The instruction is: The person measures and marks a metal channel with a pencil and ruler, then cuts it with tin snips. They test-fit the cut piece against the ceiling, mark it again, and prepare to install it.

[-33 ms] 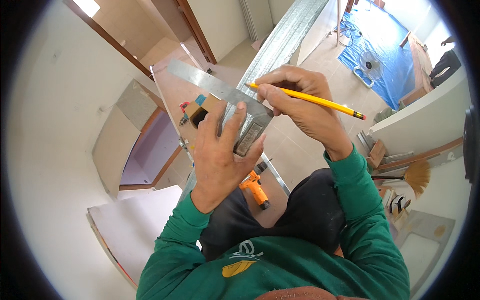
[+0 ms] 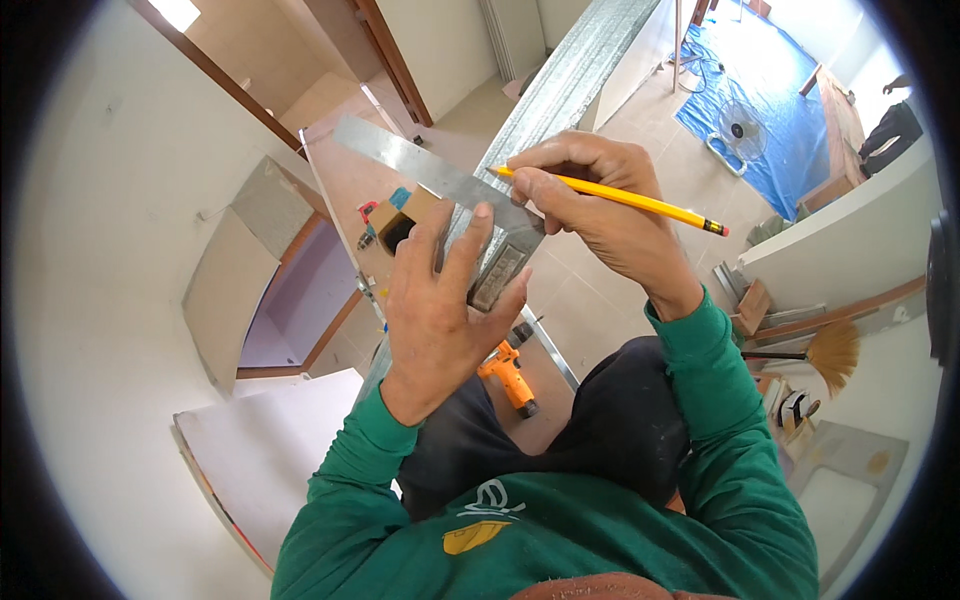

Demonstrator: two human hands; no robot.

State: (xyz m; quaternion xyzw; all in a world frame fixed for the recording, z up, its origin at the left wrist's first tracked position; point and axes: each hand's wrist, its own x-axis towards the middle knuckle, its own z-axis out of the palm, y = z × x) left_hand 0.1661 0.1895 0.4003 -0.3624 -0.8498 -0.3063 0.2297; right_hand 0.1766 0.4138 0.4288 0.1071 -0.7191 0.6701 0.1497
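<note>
A galvanized metal stud (image 2: 565, 85) runs away from me, slanting up to the right. Across it lies a try square, its steel blade (image 2: 400, 160) pointing to the far left and its thick stock (image 2: 503, 272) along the stud's right side. My left hand (image 2: 430, 315) holds the square there, fingers spread over the blade and thumb by the stock. In my right hand (image 2: 615, 205) a yellow pencil (image 2: 645, 203) is pinched, its tip at the blade's far edge over the stud. The stud's near part is largely hidden under my left hand.
An orange cordless drill (image 2: 512, 385) lies on the floor between my legs. Past my left hand sits an open cardboard box (image 2: 410, 212). A fan (image 2: 738, 130) stands by a blue tarp (image 2: 780, 90) at far right, near another person (image 2: 890, 135). A broom (image 2: 833, 357) is at right.
</note>
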